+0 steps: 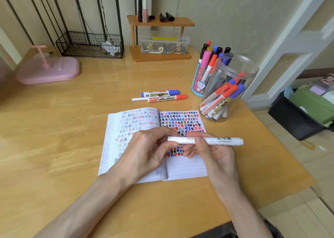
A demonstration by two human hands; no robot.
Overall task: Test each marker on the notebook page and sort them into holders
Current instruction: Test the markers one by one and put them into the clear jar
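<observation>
Bare wood is stretching wide across the left half of the tabletop point(54, 138). On the right its edge is running just past the clear jar point(235, 71), with a black bin point(292, 122) sitting on the tiled floor beyond. The open notebook point(188, 169) is lying near the front middle, its upper lines filled with coloured marks.

Above it, the left hand point(144, 149) is pinching the left end of a white marker point(222, 140). The right hand point(215, 158) is gripping the barrel with fingers curled round it, keeping the marker roughly level.

Past the notebook, a blue marker point(160, 93), a red marker point(167, 98) and a thin white pen point(139, 99) are lying side by side on the wood. The clear jar is holding red- and blue-capped markers leaning inside. Just beside it, a blue holder point(198, 86) is carrying upright markers of mixed colours.

Along the wall, a wire basket point(90, 44), a pink case point(48, 71) and a wooden shelf point(162, 21) are standing. The shelf is carrying small bottles above a clear box point(164, 45) of clips.
</observation>
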